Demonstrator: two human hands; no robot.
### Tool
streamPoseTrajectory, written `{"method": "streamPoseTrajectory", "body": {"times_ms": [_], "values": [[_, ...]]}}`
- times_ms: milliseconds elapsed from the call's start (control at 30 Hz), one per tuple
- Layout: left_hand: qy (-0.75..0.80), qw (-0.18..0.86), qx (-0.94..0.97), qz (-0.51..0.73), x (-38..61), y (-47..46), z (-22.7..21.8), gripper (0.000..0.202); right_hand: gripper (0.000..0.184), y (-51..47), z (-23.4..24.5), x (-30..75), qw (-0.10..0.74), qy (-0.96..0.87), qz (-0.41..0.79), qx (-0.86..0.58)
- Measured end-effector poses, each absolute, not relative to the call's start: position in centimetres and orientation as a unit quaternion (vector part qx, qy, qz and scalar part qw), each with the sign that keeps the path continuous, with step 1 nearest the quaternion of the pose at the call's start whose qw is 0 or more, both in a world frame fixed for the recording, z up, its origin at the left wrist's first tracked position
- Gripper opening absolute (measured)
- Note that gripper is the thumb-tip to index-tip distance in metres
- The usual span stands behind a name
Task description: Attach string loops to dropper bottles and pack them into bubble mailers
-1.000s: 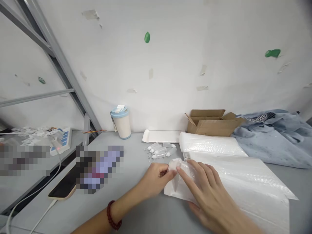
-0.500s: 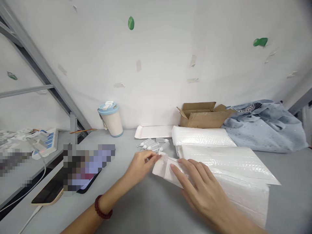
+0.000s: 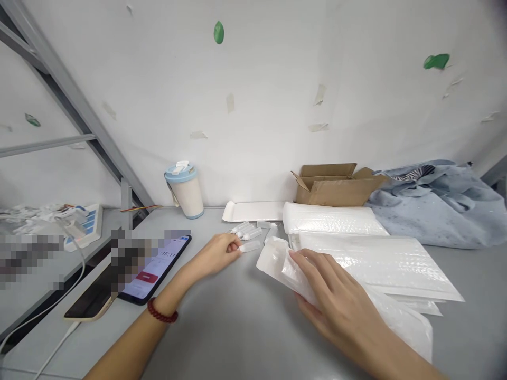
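— White bubble mailer (image 3: pixel 282 272): where is it?

— Lower centre of the frame, lifted at a slant off the stack of mailers (image 3: pixel 376 266). The right hand (image 3: pixel 336 290) has it, fingers spread on top and thumb tucked underneath.

— And the left hand (image 3: pixel 216 255)?

— Fingers gathered, tips at the end of a small clear plastic vial (image 3: pixel 250 246). Touching, certainly; whether it's a true pinch, I can't tell from this view. More vials (image 3: pixel 243 228) lie just behind, near a white tray (image 3: pixel 253 211).

— Risks?

— The vials look round-bodied and light, so a careless fingertip could send one rolling across the grey table (image 3: pixel 206 322), or knock the little cluster apart. Mailer's slick too: with a loose thumb, it could slide out of the right hand or drag the top of the stack along.

— Anything else close?

— A phone (image 3: pixel 158 269) sits left of the left hand, partly blurred out. A stray vial could end up against it. The cardboard box (image 3: pixel 336 184) is well back, out of the way.
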State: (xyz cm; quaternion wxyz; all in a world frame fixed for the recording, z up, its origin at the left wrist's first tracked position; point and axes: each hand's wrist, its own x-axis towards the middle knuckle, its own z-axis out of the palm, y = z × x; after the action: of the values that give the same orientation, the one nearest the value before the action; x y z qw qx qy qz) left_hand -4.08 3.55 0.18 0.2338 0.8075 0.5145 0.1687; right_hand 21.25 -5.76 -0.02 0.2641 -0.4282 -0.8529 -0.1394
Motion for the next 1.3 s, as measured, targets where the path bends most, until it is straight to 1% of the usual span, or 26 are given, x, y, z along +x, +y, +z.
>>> {"method": "streamPoseTrajectory", "body": {"times_ms": [100, 267, 433, 500, 633, 733, 900, 1000, 1067, 1133, 1167, 1300], "values": [[0.526, 0.27, 0.783, 0.193, -4.9, 3.5, 2.1, 0.024, 0.051, -5.7, -0.2, 21.2, 0.263, -0.851, -0.147, -0.431], [0.527, 0.329, 0.736, 0.269, -6.4, 3.1, 4.6, 0.022, 0.052, -5.8, -0.4, 21.2, 0.256, -0.854, -0.137, -0.432], [0.459, 0.42, 0.683, 0.382, -6.5, 2.2, 5.1, 0.015, 0.051, -6.1, -0.4, 21.1, 0.263, -0.854, -0.143, -0.425], [0.432, 0.431, 0.689, 0.391, -5.6, 1.5, 5.0, 0.014, 0.05, -6.1, -0.4, 21.0, 0.266, -0.854, -0.144, -0.422], [0.393, 0.39, 0.77, 0.319, -2.6, 0.2, 4.0, 0.012, 0.051, -6.1, -0.6, 20.9, 0.262, -0.856, -0.143, -0.422], [0.359, 0.365, 0.797, 0.321, -0.7, -0.7, 2.9, 0.012, 0.051, -6.0, -0.7, 20.8, 0.261, -0.858, -0.144, -0.418], [0.333, 0.364, 0.818, 0.294, -0.1, -1.3, 2.2, 0.021, 0.051, -6.1, -0.6, 20.5, 0.261, -0.863, -0.155, -0.403], [0.403, 0.346, 0.766, 0.363, -0.8, -0.5, 1.8, 0.025, 0.049, -6.2, -0.3, 20.4, 0.258, -0.866, -0.146, -0.403], [0.477, 0.307, 0.719, 0.402, -1.1, 0.5, 0.9, 0.029, 0.048, -6.4, -0.2, 20.4, 0.253, -0.87, -0.144, -0.399], [0.508, 0.262, 0.713, 0.405, -1.1, 1.6, -0.5, 0.027, 0.047, -6.6, -0.2, 20.3, 0.249, -0.875, -0.151, -0.387], [0.501, 0.24, 0.734, 0.39, -0.9, 2.0, -1.2, 0.025, 0.047, -6.8, -0.2, 20.2, 0.247, -0.877, -0.155, -0.381], [0.409, 0.179, 0.851, 0.276, 0.4, 2.7, -3.5, 0.037, 0.046, -7.3, -0.2, 20.0, 0.238, -0.885, -0.155, -0.369]]}}
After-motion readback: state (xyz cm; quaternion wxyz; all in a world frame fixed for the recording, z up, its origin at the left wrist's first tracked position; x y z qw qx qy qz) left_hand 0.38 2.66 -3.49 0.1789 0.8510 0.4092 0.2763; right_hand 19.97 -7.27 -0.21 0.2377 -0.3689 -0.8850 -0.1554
